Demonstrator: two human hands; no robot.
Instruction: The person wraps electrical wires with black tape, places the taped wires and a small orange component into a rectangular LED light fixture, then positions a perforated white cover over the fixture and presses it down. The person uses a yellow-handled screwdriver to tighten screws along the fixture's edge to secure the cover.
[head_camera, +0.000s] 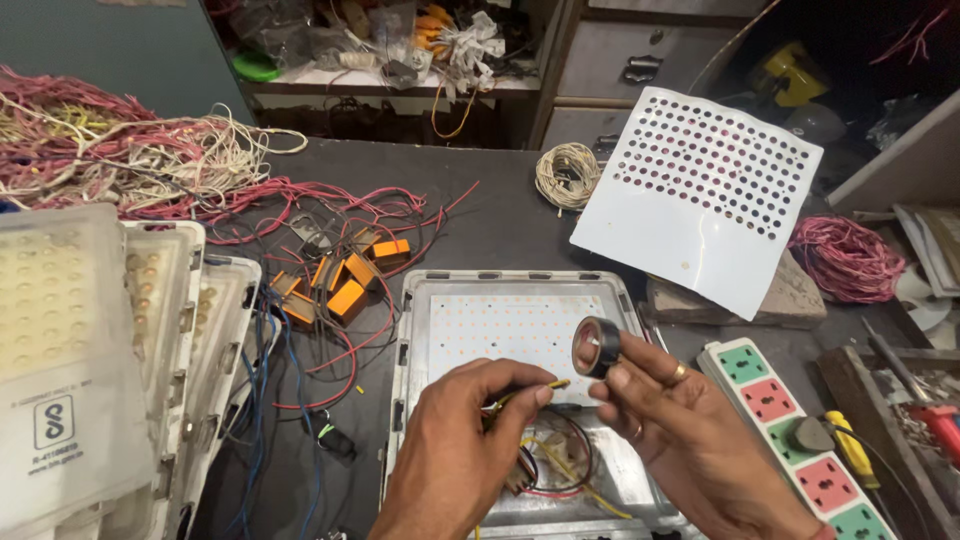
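Observation:
My right hand (690, 435) holds a roll of black insulating tape (596, 347) between thumb and fingers. My left hand (455, 440) pinches a yellow wire (553, 384) just beside the roll. Both hands hover over an open metal floodlight housing (415, 330) whose white LED board (505, 325) faces up. Red, black and yellow wires (560, 475) coil in the housing's lower part, under my hands.
Stacked floodlight casings (110, 340) fill the left. Orange components (345, 290) lie among red and blue wires. A perforated white reflector sheet (705, 195) leans at the right, near a red wire coil (848, 258), a power strip (795, 430), a plug and a yellow-handled screwdriver (850, 445).

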